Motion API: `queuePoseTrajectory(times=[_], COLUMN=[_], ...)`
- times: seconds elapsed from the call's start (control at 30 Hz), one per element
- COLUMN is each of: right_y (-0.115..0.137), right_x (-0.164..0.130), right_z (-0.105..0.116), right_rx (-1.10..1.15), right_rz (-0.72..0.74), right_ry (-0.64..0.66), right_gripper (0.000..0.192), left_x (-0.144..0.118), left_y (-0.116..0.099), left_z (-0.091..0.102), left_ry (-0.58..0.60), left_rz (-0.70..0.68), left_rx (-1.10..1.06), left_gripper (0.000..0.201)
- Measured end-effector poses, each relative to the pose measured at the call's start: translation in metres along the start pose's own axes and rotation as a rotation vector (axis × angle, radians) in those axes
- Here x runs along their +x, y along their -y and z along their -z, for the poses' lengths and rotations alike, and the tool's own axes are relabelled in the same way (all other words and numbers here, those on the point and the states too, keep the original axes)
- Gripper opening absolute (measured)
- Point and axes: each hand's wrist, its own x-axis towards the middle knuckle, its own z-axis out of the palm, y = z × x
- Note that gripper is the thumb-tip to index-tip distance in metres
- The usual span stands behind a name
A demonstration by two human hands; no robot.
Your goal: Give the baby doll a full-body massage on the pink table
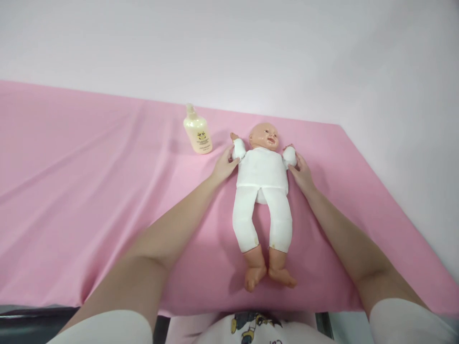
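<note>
Two hands on doll (263, 172) | lying face-up on pink desk (89, 191) | left hand (224, 167) and right hand (301, 173) each loosely cup a sleeved arm | keep hold gentle, even | bottle (197, 130) near left

The bottle's (197, 130) label print is perhaps too small to read.

Pale yellow plastic lotion bottle (197, 131) with a small yellow cartoon emblem and print too small to read, white shirt (251, 329) with a partly hidden cartoon print, no legible words
</note>
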Motion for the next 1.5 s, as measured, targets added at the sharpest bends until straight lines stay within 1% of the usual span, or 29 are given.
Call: queuePoseTrajectory(times=[0.1,0.17,0.23,0.3,0.37,0.4,0.47,0.5,0.63,0.73,0.83,0.9,1.0,1.1,1.17,1.27,1.33,1.37,1.5], right_y=[0.003,0.006,0.009,0.01,0.008,0.007,0.006,0.005,0.007,0.01,0.011,0.011,0.013,0.018,0.021,0.022,0.018,0.015,0.001], right_x=[0.0,0.0,0.0,0.001,0.001,0.001,0.001,0.0,-0.002,-0.003,-0.005,-0.006,-0.008,-0.012,-0.015,-0.016,-0.014,-0.012,-0.004], right_z=[-0.001,-0.002,-0.003,-0.004,-0.004,-0.005,-0.006,-0.006,-0.007,-0.006,-0.007,-0.009,-0.011,-0.01,-0.009,-0.007,-0.007,-0.006,-0.005], right_rx=[0.125,0.197,0.239,0.247,0.252,0.262,0.294,0.309,0.306,0.243,0.114,0.041,-0.016,-0.08,-0.142,-0.205,-0.22,-0.223,-0.227], right_rz=[-0.053,-0.06,-0.05,-0.052,-0.07,-0.08,-0.089,-0.087,-0.055,-0.03,-0.028,-0.006,0.034,0.103,0.177,0.229,0.215,0.195,0.072], right_ry=[-0.063,-0.072,-0.071,-0.089,-0.118,-0.122,-0.111,-0.097,-0.063,-0.054,-0.016,-0.005,-0.058,-0.135,-0.188,-0.235,-0.212,-0.189,-0.103], right_gripper=[0.089,0.086,0.077,0.064,0.046,0.035,0.015,0.011,0.008,0.005,0.017,0.026,0.041,0.056,0.057,0.047,0.044,0.047,0.068], left_x=[0.001,0.003,0.003,0.002,0.0,-0.001,-0.003,-0.003,-0.003,-0.001,-0.001,-0.002,-0.005,-0.009,-0.01,-0.01,-0.008,-0.008,-0.004], left_y=[-0.002,-0.004,-0.007,-0.01,-0.012,-0.013,-0.015,-0.016,-0.015,-0.01,-0.007,-0.008,-0.013,-0.021,-0.023,-0.022,-0.02,-0.018,-0.01], left_z=[0.001,0.001,0.0,-0.002,-0.005,-0.005,-0.006,-0.006,-0.005,-0.005,-0.006,-0.006,-0.006,-0.004,-0.004,-0.003,-0.003,-0.003,-0.003], left_ry=[0.017,0.011,0.001,-0.008,-0.014,-0.016,-0.015,-0.018,-0.02,0.01,0.033,0.006,-0.065,-0.09,-0.096,-0.101,-0.093,-0.084,-0.042], left_rz=[0.037,0.044,0.023,0.006,0.012,0.023,0.042,0.048,0.041,0.03,0.006,0.001,-0.028,-0.115,-0.162,-0.215,-0.223,-0.213,-0.09], left_rx=[-0.122,-0.193,-0.251,-0.29,-0.3,-0.299,-0.291,-0.288,-0.283,-0.267,-0.213,-0.148,-0.032,0.049,0.067,0.104,0.142,0.158,0.184], left_gripper=[0.081,0.081,0.068,0.045,0.024,0.018,0.016,0.016,0.019,0.021,0.026,0.032,0.042,0.042,0.036,0.03,0.032,0.035,0.044])
